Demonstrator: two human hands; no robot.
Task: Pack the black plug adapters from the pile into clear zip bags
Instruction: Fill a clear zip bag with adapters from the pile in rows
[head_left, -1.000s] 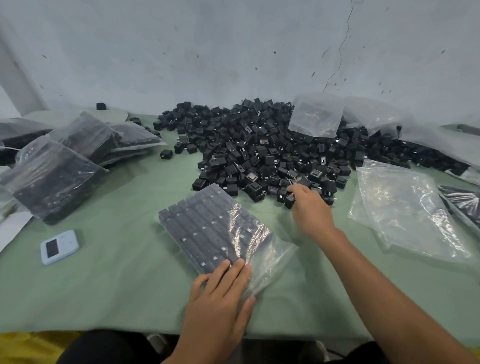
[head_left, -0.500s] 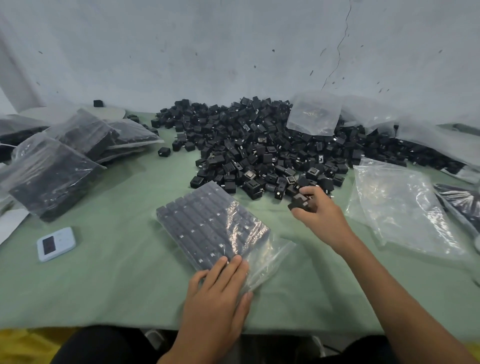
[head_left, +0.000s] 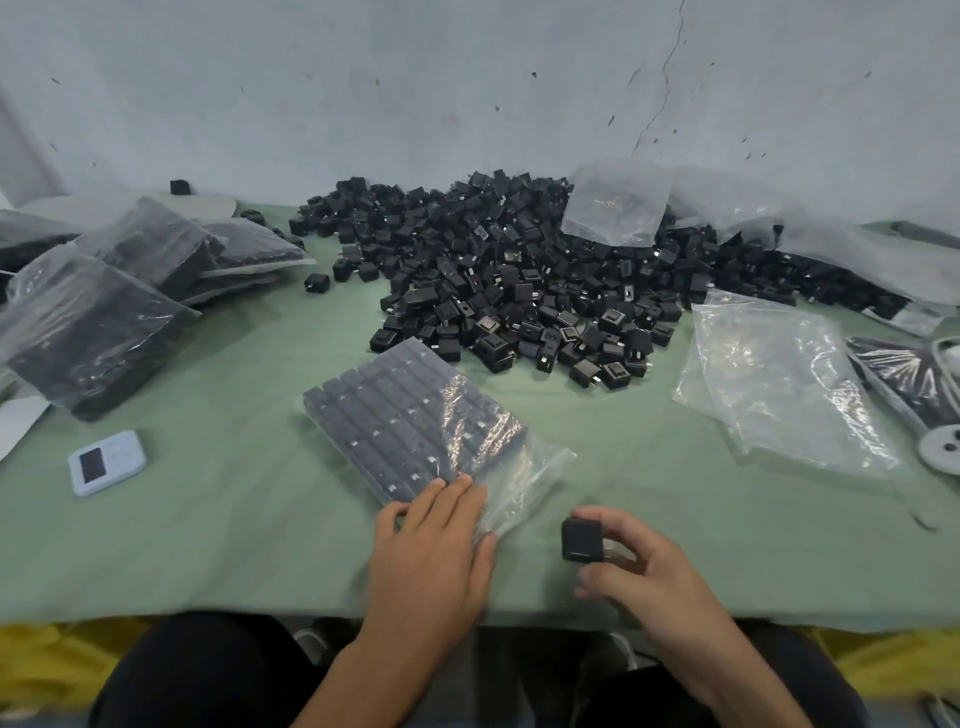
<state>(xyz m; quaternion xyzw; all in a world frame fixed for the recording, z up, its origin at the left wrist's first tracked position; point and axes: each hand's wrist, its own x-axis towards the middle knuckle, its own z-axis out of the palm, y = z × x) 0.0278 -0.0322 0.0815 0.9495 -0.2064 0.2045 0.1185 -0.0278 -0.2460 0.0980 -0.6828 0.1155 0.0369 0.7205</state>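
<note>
A large pile of black plug adapters (head_left: 519, 270) covers the far middle of the green table (head_left: 208, 519). In front of it lies a clear zip bag (head_left: 415, 431) partly filled with neat rows of adapters, its open end towards me. My left hand (head_left: 431, 551) rests flat with straight fingers on the bag's near corner. My right hand (head_left: 639, 571) holds one black adapter (head_left: 582, 540) between thumb and fingers, just right of the bag's opening and near the table's front edge.
Filled bags (head_left: 93, 322) are stacked at the left. Empty clear bags (head_left: 779, 384) lie at the right, and more plastic (head_left: 618, 208) sits on the pile. A small white-blue device (head_left: 106, 462) lies at the left front. A grey disc (head_left: 943, 447) is at the right edge.
My right hand has picked an adapter from the pile's front edge and drawn it back towards me, beside the bag's opening. My left hand has stayed on the bag.
</note>
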